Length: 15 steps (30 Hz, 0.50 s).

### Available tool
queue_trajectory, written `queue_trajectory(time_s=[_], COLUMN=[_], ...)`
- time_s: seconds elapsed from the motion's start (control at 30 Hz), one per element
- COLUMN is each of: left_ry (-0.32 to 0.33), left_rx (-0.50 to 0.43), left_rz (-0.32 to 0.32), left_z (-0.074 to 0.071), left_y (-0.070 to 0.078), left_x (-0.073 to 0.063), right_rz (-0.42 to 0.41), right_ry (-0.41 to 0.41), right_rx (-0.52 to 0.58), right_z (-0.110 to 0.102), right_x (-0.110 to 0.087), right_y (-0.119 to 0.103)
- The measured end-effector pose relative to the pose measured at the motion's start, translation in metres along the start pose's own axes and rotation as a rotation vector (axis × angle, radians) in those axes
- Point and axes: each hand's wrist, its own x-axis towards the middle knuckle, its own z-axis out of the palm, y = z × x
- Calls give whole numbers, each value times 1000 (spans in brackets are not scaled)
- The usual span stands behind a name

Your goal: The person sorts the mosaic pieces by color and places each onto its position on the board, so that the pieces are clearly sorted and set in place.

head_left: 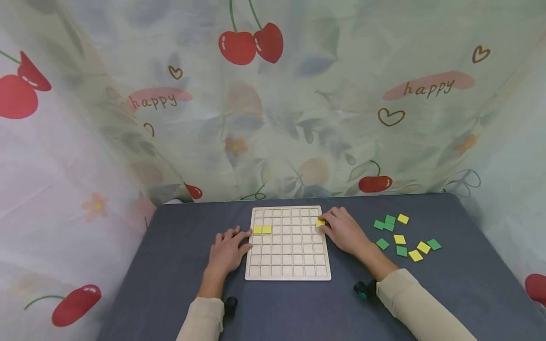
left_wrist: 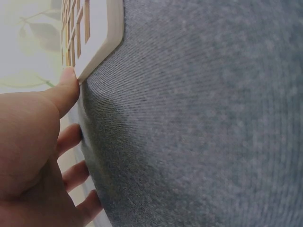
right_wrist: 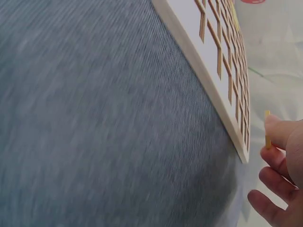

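A light wooden grid board [head_left: 287,273] lies on the dark cloth. Two yellow square tiles [head_left: 262,229] sit side by side in its second row, at the left end. My left hand [head_left: 226,252] rests by the board's left side; in the left wrist view its thumb [left_wrist: 69,85] touches the rim [left_wrist: 113,28], and the other fingers lie on the cloth, loosely spread. Over the board's upper right edge, my right hand [head_left: 344,232] pinches another yellow tile [head_left: 320,223]. The right wrist view shows that tile [right_wrist: 268,141] edge-on between thumb and fingertip, apart from the board.
To the right of the board, several loose green tiles [head_left: 402,251] and yellow tiles [head_left: 415,255] are scattered on the cloth-covered table [head_left: 281,312]. A printed curtain [head_left: 294,118] with cherries hangs behind the table and along both sides.
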Motion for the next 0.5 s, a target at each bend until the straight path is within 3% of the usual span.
queue_trajectory(time_s=[0.5], left_ry=[9], left_rx=[-5], left_rz=[0], left_z=[0], left_y=[0], left_x=[0], right_rz=[-20], right_ry=[-76], right_rx=[20], right_z=[18], right_x=[19], right_y=[-29])
